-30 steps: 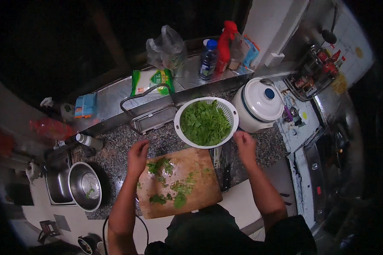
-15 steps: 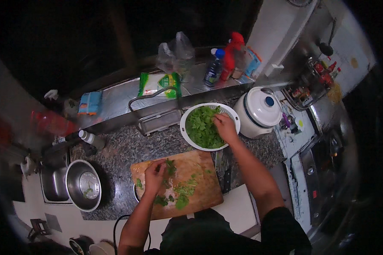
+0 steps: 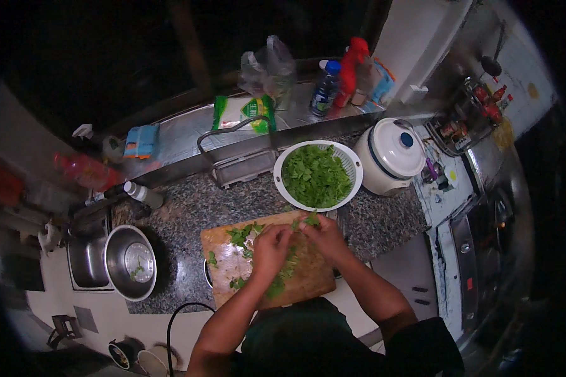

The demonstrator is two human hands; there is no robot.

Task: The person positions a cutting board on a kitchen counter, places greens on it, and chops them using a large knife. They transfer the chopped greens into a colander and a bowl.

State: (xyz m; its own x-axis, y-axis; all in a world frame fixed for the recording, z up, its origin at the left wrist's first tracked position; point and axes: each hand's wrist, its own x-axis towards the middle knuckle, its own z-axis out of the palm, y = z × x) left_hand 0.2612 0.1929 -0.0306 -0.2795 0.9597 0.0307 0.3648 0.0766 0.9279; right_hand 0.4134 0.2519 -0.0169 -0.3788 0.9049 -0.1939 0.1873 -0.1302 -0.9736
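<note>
Above the far part of a wooden cutting board [image 3: 321, 283], my two hands meet. A sprig of leafy greens [image 3: 311, 218] is pinched in the fingers of my right hand [image 3: 327, 239]. My left hand [image 3: 272, 245] is closed with its fingertips against that sprig's near end; what exactly it pinches is hidden. Loose leaves and stems [image 3: 240, 236] are scattered on the board, partly under my hands and forearms. Just beyond the board, a white colander [image 3: 279, 182] holds a heap of green leaves [image 3: 316, 177].
A steel bowl [image 3: 111, 261] with a few leaf bits stands at the left beside the sink [image 3: 85, 261]. Right of the colander is a white lidded pot [image 3: 390, 157]. A wire rack [image 3: 245, 168], a white bottle [image 3: 143, 195] and ledge items stand behind; the stove is far right.
My right hand has come out of the colander, back toward the board, and now holds a sprig. My left hand has moved right to meet it. The whole view has shifted slightly.
</note>
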